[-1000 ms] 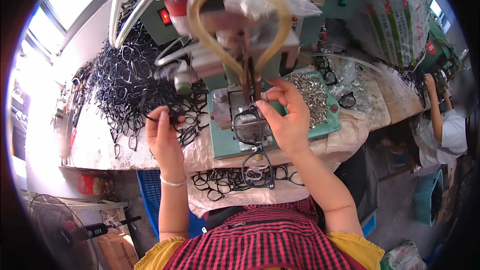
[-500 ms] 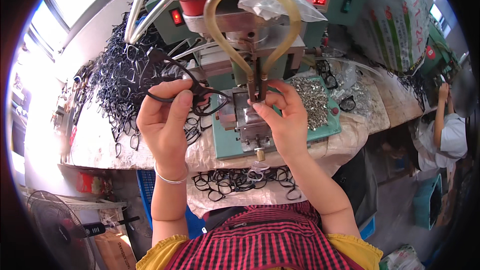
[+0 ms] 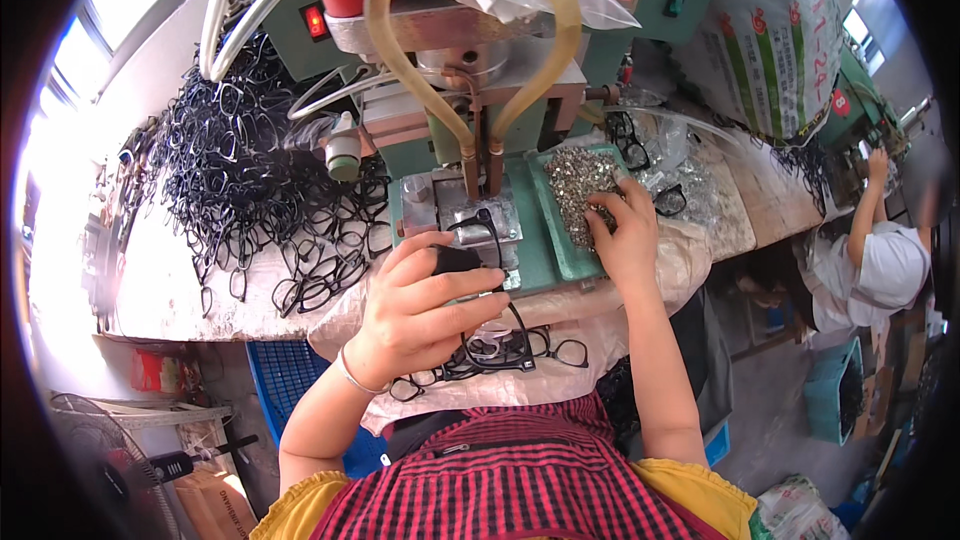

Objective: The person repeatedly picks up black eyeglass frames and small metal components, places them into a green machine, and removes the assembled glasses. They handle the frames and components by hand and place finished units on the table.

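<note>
My left hand (image 3: 420,305) is closed on a black eyeglass frame (image 3: 457,259), held low in front of the machine's metal fixture (image 3: 485,225). Part of the frame is hidden behind my fingers. My right hand (image 3: 628,235) reaches into a green tray (image 3: 573,267) of small shiny metal pieces (image 3: 570,190). Its thumb and forefinger come together at the pieces; whatever lies between the tips is too small to make out. Two copper-coloured electrodes (image 3: 483,175), fed by a looped yellowish hose (image 3: 385,45), point down just above the fixture.
A big heap of black eyeglass frames (image 3: 240,140) covers the bench on the left. More frames (image 3: 570,352) lie on cloth before my apron. A white sack (image 3: 765,50) stands at the back right. Another person (image 3: 865,275) works at far right. A fan (image 3: 110,470) stands lower left.
My right hand has left the electrodes and moved right into the tray of metal pieces. My left hand has brought the eyeglass frame down and right, in front of the fixture.
</note>
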Available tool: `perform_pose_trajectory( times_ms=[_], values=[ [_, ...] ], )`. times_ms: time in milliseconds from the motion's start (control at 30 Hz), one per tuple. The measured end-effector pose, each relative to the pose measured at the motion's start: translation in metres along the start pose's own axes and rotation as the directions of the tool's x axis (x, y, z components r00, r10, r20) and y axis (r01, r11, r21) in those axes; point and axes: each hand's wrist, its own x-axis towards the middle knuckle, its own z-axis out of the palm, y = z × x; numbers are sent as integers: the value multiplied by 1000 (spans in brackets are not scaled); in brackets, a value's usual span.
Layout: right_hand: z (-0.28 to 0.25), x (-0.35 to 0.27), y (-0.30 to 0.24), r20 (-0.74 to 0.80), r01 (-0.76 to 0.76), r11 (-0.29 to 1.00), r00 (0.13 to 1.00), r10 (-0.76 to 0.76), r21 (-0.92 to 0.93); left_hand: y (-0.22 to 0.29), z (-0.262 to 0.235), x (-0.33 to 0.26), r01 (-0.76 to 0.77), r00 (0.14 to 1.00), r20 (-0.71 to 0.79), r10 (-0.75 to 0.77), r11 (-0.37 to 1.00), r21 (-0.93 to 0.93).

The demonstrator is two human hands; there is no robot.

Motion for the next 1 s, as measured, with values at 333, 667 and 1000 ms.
perform_pose_trajectory(
  times_ms=[333,667,1000],
  values=[
    [50,40,-33,101,140,982,987,-128,-123,9,4,-5,100,994,-34,-100,995,13],
    [17,-10,3,-3,-289,405,811,585,867,-36,-67,-96,782,414,-733,-539,623,-16],
    [12,11,-45,42,-303,698,930,365,649,-154,3,-87,335,689,1,-725,319,887]
  ],
)
